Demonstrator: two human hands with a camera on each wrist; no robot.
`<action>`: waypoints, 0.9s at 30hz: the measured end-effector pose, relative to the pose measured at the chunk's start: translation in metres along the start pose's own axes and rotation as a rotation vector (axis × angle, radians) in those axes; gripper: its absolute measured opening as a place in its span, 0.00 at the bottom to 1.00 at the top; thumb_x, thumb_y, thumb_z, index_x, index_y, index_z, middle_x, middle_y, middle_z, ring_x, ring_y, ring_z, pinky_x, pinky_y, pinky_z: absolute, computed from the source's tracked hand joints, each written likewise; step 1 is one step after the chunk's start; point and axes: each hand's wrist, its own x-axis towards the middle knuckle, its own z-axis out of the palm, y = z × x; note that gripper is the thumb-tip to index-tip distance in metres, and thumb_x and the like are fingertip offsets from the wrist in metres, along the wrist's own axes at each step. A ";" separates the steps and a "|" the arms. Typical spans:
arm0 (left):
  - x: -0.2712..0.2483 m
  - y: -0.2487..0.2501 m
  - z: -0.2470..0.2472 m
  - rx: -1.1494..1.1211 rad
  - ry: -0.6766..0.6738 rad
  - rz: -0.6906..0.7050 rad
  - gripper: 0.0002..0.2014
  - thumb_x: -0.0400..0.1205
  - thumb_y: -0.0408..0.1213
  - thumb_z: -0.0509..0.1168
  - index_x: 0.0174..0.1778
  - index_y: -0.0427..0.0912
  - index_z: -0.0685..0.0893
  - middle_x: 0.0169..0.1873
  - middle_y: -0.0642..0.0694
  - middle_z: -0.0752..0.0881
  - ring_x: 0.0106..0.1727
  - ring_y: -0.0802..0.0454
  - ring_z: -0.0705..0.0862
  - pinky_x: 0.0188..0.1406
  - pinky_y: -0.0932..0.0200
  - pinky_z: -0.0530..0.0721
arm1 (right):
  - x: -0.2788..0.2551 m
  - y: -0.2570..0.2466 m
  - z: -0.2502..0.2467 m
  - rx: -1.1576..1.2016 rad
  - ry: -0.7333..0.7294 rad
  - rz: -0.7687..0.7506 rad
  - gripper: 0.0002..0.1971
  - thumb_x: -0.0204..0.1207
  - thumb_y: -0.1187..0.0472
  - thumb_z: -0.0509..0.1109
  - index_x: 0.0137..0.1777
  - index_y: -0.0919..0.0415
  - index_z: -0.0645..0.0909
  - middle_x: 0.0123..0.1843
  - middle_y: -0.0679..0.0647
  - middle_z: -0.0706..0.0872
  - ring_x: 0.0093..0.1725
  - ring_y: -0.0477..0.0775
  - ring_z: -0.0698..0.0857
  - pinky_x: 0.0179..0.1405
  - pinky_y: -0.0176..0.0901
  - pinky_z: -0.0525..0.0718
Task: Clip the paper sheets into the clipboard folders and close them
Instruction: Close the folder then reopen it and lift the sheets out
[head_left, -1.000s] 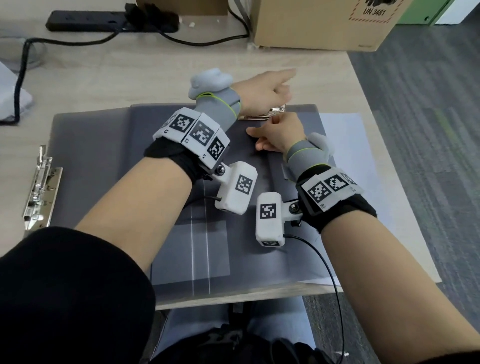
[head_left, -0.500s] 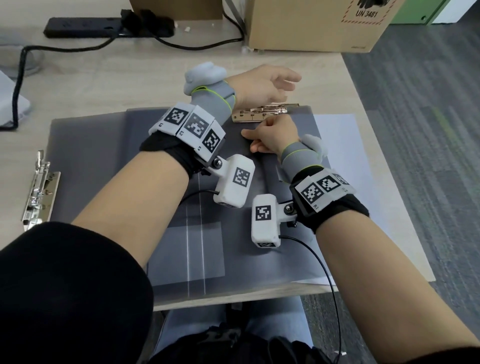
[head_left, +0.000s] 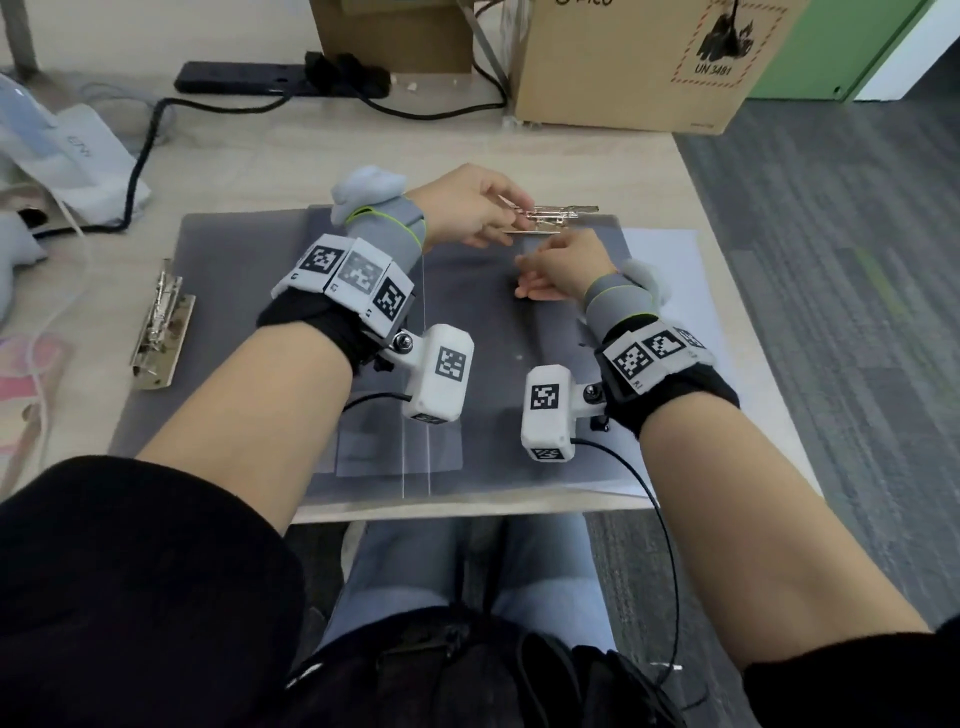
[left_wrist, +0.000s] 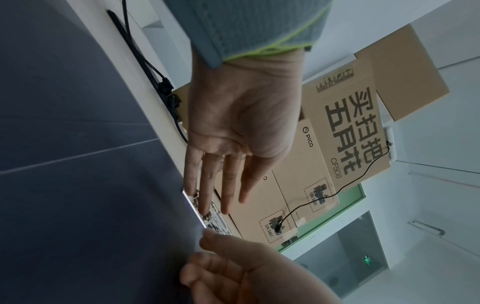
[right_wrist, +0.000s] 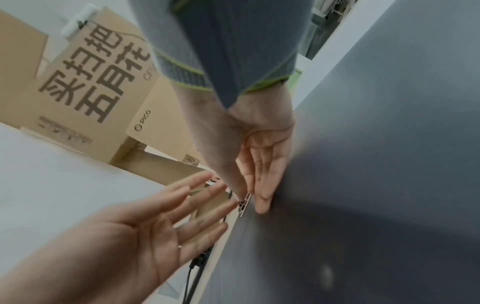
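An open grey clipboard folder lies flat on the table, with its metal clip at the far edge. My left hand reaches over that clip, and its straight fingertips touch the metal. Just below the clip, my right hand lies on the grey surface; the right wrist view shows its fingers flat against the folder beside the clip. A white paper sheet sticks out from under the folder's right side.
A second metal clip sits at the folder's left edge. Cardboard boxes and a black power strip with a cable stand at the back. White bags lie far left. The table ends just right of the paper.
My left hand's fingers, pointing past the clip a second ago, have come down onto it. My right hand has stayed just below the clip. The head camera has tilted up.
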 end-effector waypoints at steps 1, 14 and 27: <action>-0.005 -0.001 0.003 -0.007 0.009 0.003 0.16 0.84 0.28 0.55 0.64 0.42 0.78 0.45 0.54 0.84 0.42 0.59 0.83 0.42 0.64 0.76 | -0.005 0.003 -0.002 0.012 0.005 -0.019 0.14 0.75 0.68 0.70 0.31 0.59 0.71 0.28 0.58 0.83 0.13 0.42 0.82 0.16 0.31 0.83; -0.048 -0.019 0.091 0.037 -0.013 0.107 0.14 0.80 0.25 0.62 0.61 0.32 0.81 0.51 0.42 0.84 0.54 0.51 0.81 0.65 0.55 0.77 | -0.101 0.079 -0.072 -0.347 0.538 0.013 0.22 0.76 0.64 0.64 0.71 0.63 0.75 0.70 0.62 0.81 0.70 0.63 0.78 0.63 0.44 0.75; -0.060 -0.034 0.120 0.084 0.116 0.116 0.14 0.79 0.25 0.63 0.59 0.36 0.85 0.60 0.39 0.87 0.54 0.57 0.80 0.48 0.81 0.73 | -0.120 0.119 -0.079 -0.326 0.582 -0.002 0.32 0.69 0.66 0.71 0.75 0.63 0.67 0.71 0.63 0.78 0.72 0.65 0.74 0.68 0.51 0.74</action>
